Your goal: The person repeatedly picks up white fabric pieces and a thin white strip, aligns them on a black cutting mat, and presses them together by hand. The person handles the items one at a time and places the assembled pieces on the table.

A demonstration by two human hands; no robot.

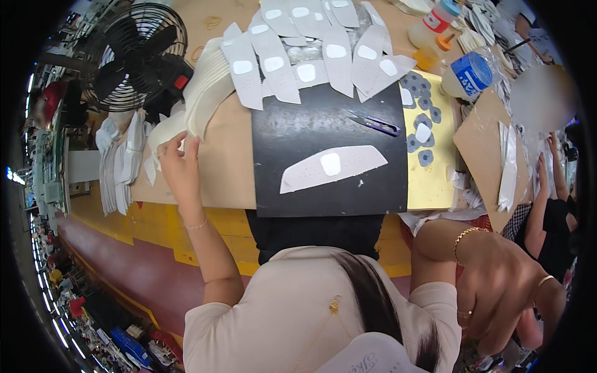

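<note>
On the black mat (pixel 289 137) lies a grey panel (pixel 360 163) with a white patch (pixel 330 165), purple-handled snips (pixel 379 125) just beyond it. The left hand (pixel 178 161) bends its fingers at the stacked cream pieces (pixel 208 81); whether they pinch one, I cannot tell. The right hand (pixel 500 286) hangs curled near the camera, its grip unclear. A rough pull could skew the cream stack; the open-bladed snips could nick the panel if nudged. The blue-labelled jar (pixel 467 74) holds something pale, the orange-capped bottle (pixel 428 58) amber liquid.

beige shirt (pixel 273 323) cut off at bottom
</note>
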